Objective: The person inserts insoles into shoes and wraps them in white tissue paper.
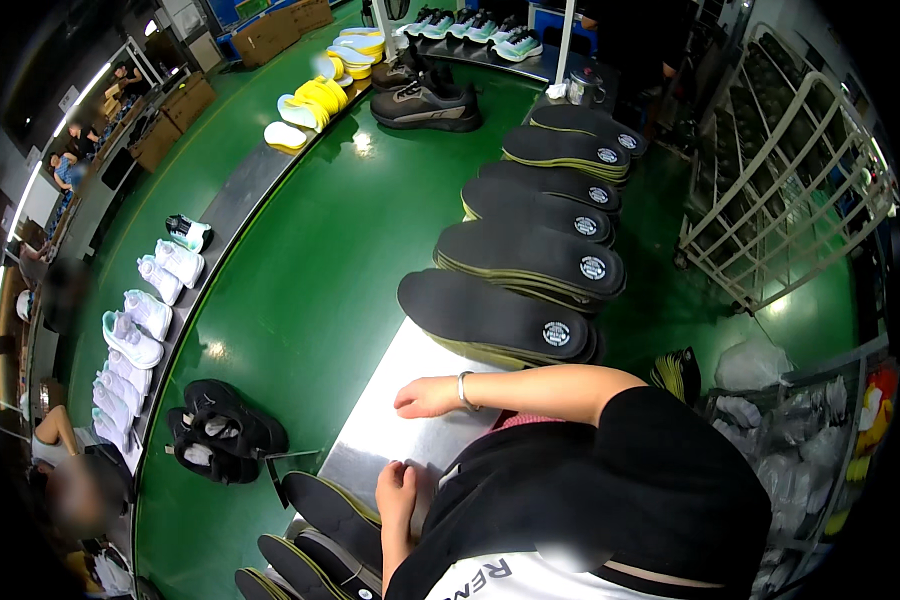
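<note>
Fingers [404,404] of our right hand [430,396] lie bunched close together, bent downward over the metal ledge [362,445], with a silvery bracelet [467,390] at the wrist. Our left hand [397,490] is near it, fingers loosely curled; we cannot tell whether either hand pinches anything small. Beside our right hand sits the nearest of a row of dark insole stacks [490,310], round pale marks on their heel ends. Close to our left hand lie more dark insoles [330,515], edged yellow-green. Across from us, black shoes [255,420] rest on the green surface [300,260], and white shoes [133,340] line its far side.
</note>
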